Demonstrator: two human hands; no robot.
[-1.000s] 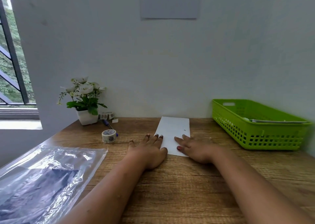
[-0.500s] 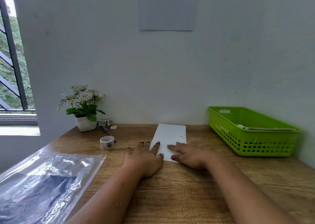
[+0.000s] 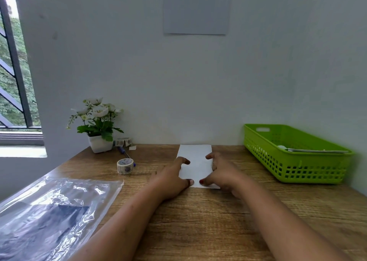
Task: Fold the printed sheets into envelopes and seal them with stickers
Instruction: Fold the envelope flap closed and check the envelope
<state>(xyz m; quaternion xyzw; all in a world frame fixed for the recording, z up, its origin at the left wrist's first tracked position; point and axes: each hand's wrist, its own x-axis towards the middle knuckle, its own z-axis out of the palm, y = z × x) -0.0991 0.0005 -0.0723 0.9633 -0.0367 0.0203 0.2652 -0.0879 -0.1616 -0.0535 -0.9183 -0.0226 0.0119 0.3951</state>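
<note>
Both hands mid-frame on the white sheet (image 3: 197,161): my left hand (image 3: 172,178) curls round its left edge, right hand (image 3: 223,173) round its right edge, thumbs pressing the near edge.

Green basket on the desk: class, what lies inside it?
Inside the green basket, flat paper sheets and a small pale object show above the rim; its wall hides whatever lies lower.

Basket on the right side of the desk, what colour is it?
The basket is bright lime green, clearest in the head view.
</note>
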